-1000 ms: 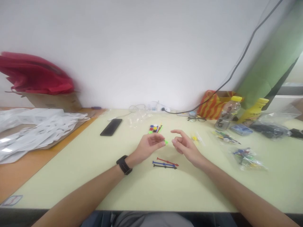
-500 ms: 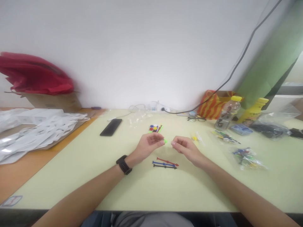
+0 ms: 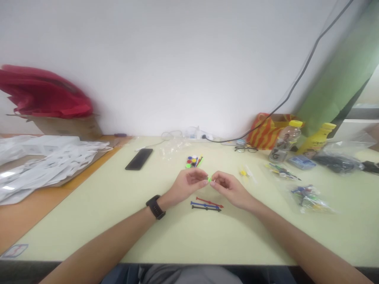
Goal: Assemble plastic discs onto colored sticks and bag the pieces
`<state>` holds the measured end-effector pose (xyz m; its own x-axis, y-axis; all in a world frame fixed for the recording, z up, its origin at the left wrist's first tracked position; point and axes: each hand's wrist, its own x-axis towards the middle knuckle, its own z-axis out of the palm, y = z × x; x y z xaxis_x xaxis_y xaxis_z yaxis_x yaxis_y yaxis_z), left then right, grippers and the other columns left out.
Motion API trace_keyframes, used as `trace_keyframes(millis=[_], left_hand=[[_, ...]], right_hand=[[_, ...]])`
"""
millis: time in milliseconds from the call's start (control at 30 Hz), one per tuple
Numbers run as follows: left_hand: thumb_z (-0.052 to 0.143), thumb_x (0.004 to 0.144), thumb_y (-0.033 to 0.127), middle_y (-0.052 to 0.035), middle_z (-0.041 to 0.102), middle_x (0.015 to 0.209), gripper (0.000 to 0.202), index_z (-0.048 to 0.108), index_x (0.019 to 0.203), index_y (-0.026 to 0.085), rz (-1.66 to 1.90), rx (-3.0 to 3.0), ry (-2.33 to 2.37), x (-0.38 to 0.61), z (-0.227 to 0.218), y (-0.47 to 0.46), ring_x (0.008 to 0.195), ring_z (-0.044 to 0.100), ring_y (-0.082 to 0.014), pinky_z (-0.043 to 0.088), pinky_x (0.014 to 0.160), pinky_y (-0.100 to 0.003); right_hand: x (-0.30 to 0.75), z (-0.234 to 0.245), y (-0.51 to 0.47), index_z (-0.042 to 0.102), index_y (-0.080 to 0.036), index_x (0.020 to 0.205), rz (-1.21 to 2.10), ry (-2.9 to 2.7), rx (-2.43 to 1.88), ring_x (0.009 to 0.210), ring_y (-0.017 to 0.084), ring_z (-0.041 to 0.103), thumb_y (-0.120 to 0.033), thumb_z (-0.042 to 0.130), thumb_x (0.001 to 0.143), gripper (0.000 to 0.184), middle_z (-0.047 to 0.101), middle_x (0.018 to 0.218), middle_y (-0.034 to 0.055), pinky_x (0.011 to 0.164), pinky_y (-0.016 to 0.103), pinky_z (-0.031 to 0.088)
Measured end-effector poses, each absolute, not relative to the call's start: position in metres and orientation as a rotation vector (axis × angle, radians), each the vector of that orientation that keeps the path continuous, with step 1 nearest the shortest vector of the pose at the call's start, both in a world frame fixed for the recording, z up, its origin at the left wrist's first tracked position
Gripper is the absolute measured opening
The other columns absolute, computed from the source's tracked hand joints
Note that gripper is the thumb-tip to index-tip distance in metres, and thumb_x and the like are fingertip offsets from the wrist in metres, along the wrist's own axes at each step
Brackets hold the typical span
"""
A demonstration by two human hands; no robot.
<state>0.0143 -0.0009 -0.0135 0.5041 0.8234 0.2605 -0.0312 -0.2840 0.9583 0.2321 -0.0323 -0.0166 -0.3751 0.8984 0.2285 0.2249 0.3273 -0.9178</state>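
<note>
My left hand (image 3: 186, 185), with a black watch on its wrist, pinches a small green plastic piece (image 3: 209, 180) above the pale yellow table (image 3: 118, 213). My right hand (image 3: 229, 187) meets it from the right, its fingertips closed on the same green piece. Under the hands lie three thin sticks (image 3: 206, 204), one red, one blue and one black. A small heap of coloured round pieces (image 3: 194, 161) sits just beyond the hands.
A black phone (image 3: 139, 159) lies at the left back. White bags (image 3: 44, 161) cover the left side. Glasses (image 3: 245, 149), a bottle (image 3: 284, 145), a yellow piece (image 3: 243, 172) and clear bags of coloured parts (image 3: 309, 197) stand at the right. Cables (image 3: 189, 135) run along the wall.
My right hand has closed its fingers and moved left until its fingertips touch the green piece held by my left hand. The left hand has barely moved.
</note>
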Motion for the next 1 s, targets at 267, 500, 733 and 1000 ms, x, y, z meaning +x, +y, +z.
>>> trace_keyframes(millis=[267,500,733,1000], left_hand=[[0.077,0.086,0.042,-0.0092,0.075,0.104,0.032,0.072,0.107,0.018,0.945,1.835,0.792,0.016,-0.009,-0.003,0.092,0.072,-0.0214,0.06,0.085,-0.035],[0.066,0.093,0.04,-0.0044,0.076,0.092,0.021,0.073,0.097,0.021,1.081,2.118,1.036,0.002,-0.008,0.013,0.082,0.07,-0.0188,0.055,0.07,-0.029],[0.06,0.095,0.036,-0.0029,0.074,0.087,0.019,0.073,0.094,0.022,0.983,2.339,1.186,-0.006,-0.02,0.022,0.077,0.065,-0.0185,0.051,0.07,-0.03],[0.058,0.095,0.035,-0.0024,0.072,0.083,0.019,0.071,0.09,0.023,0.88,2.415,1.193,-0.007,-0.018,0.018,0.074,0.064,-0.0191,0.049,0.071,-0.03]], right_hand=[[0.235,-0.018,-0.032,0.053,-0.022,0.082,0.947,-1.874,-1.028,0.061,0.013,0.039,-0.051,0.054,0.099,0.035,0.045,0.066,-0.004,0.055,0.026,0.032],[0.261,-0.022,-0.012,0.054,-0.021,0.075,0.586,-1.974,-1.3,0.057,0.014,0.046,-0.04,0.057,0.093,0.026,0.053,0.061,-0.0034,0.056,0.026,0.032],[0.295,-0.017,0.008,0.06,-0.022,0.071,0.095,-2.063,-1.882,0.069,0.017,0.058,-0.028,0.057,0.085,0.015,0.069,0.073,0.0006,0.062,0.028,0.03],[0.31,-0.024,0.021,0.064,-0.02,0.069,0.026,-2.063,-2.052,0.073,0.02,0.062,-0.029,0.061,0.083,0.016,0.072,0.078,0.0056,0.061,0.03,0.028]])
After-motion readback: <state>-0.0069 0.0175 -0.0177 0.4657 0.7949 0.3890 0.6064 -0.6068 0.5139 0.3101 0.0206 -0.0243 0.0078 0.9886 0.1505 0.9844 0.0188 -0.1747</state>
